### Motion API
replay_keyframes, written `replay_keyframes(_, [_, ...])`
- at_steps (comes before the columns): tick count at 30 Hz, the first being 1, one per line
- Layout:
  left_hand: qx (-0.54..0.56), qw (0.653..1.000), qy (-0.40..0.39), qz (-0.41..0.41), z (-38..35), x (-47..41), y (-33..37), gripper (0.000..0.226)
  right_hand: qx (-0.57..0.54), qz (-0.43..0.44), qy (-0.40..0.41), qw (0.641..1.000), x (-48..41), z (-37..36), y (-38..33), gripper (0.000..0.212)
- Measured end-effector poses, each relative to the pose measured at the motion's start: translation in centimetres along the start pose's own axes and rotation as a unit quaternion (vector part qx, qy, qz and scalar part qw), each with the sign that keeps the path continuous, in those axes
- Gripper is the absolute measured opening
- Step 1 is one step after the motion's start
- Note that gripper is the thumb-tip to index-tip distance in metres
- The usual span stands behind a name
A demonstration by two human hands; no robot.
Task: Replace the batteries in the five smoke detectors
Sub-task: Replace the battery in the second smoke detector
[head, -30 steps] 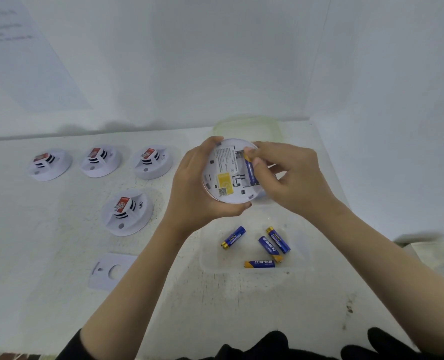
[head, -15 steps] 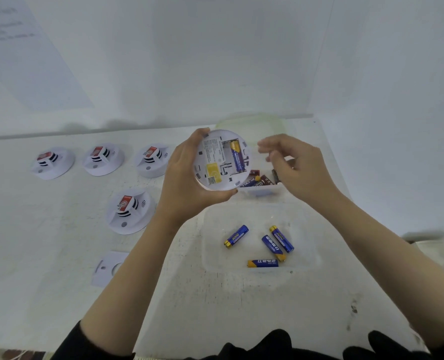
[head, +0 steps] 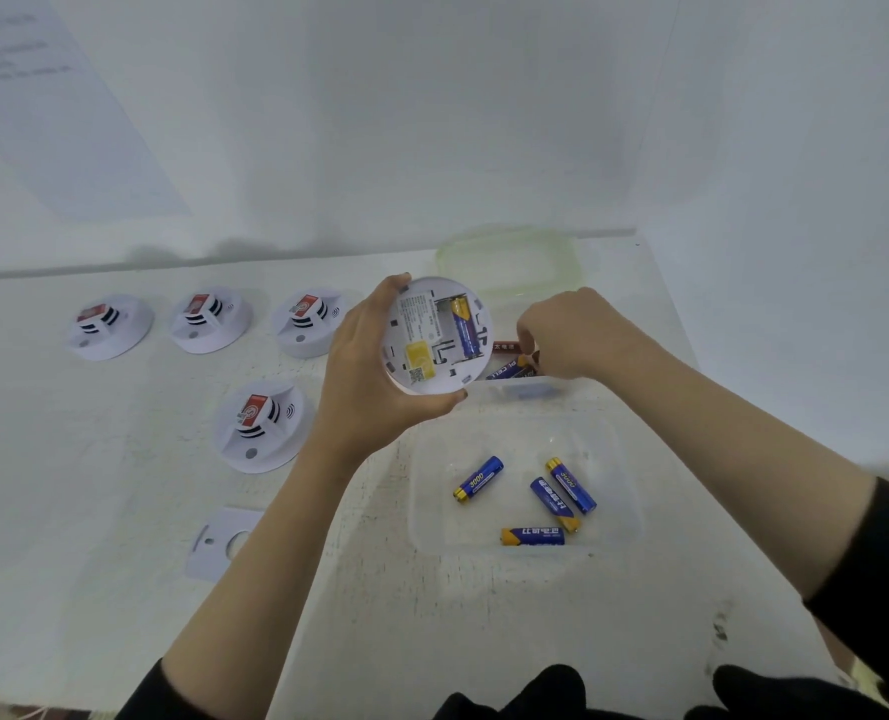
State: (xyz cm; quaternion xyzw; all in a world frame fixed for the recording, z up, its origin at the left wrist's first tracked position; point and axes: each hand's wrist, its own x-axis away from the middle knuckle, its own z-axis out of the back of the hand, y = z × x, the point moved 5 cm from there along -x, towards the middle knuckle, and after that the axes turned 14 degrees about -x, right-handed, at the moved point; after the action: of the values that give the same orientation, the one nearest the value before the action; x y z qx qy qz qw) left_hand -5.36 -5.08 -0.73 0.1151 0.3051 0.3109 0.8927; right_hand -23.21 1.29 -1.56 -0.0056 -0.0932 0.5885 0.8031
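1. Smoke detector (head: 421, 356): you hold it back-side up above the surface (head: 120, 511), just left of the far tub (head: 525, 392). One blue battery (head: 464, 327) lies in the right-hand slot of the open bay. The slot beside it looks empty.
2. Left hand (head: 364, 371): your grip wraps the detector's rim, thumb at the lower edge and fingers over the top. The hold is the same as a second ago.
3. Right hand (head: 572, 335): a second ago its fingertips were on that battery in the bay. Now it is off the detector and down over the far tub, fingers curled toward the dark batteries (head: 510, 366) there. You cannot tell whether the grip pinches one, because the fingertips are hidden.
4. Reading: one cell appears seated and you are probably after the second. This detector counts as half done.
5. Near tub (head: 421, 511): four loose blue batteries (head: 479, 479), untouched since a second ago.
6. Further out: four other detectors (head: 258, 426) sit face up on the surface. A flat mounting plate (head: 219, 545) lies by your left forearm, and a lid (head: 510, 252) lies behind the far tub.
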Motion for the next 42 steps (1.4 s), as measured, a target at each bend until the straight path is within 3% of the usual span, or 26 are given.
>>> replay_keyframes(5, [0.008, 1.000, -0.005, 0.004, -0.1, 0.2, -0.1, 0.102, -0.027, -0.004, 0.015, 1.000, 0.0, 0.3, 0.0, 0.016])
replay_keyframes(10, [0.006, 1.000, -0.008, 0.002, -0.2, 0.2, 0.0, 0.103, -0.212, -0.030, 0.037, 0.976, 1.1, 1.1, 1.2, 0.010])
replay_keyframes(12, [0.008, 1.000, -0.007, 0.001, -0.2, 0.2, 0.0, 0.103, -0.339, -0.049, 0.073, 0.937, 1.7, 1.4, 2.0, 0.015])
replay_keyframes(17, [0.017, 1.000, -0.001, -0.006, -0.2, 0.0, 0.4, 0.102, -0.600, -0.018, 0.178, 0.780, 4.5, 2.2, 2.4, 0.012])
replay_keyframes(19, [0.020, 1.000, -0.001, -0.011, -0.3, -0.1, 0.6, 0.102, -0.629, 0.023, 0.217, 0.746, 5.7, 2.5, 2.1, 0.005])
replay_keyframes(25, [0.027, 0.999, -0.003, -0.031, -0.5, -0.3, 1.7, 0.102, -0.669, 0.036, 0.302, 0.679, 7.9, 1.9, 1.3, 0.023])
replay_keyframes(31, [0.034, 0.998, -0.004, -0.054, -0.7, -0.2, 2.7, 0.100, -0.607, 0.106, 0.396, 0.681, 10.0, 2.1, -0.8, 0.022])
replay_keyframes(37, [0.036, 0.997, 0.002, -0.070, -0.6, 0.0, 3.3, 0.098, -0.327, 0.265, 0.440, 0.793, 10.2, 1.4, -2.8, 0.008])
replay_keyframes(42, [0.055, 0.997, 0.011, -0.060, -0.3, 0.1, 3.1, 0.094, -0.227, 0.306, 0.415, 0.826, 10.0, 0.4, -3.1, 0.006])
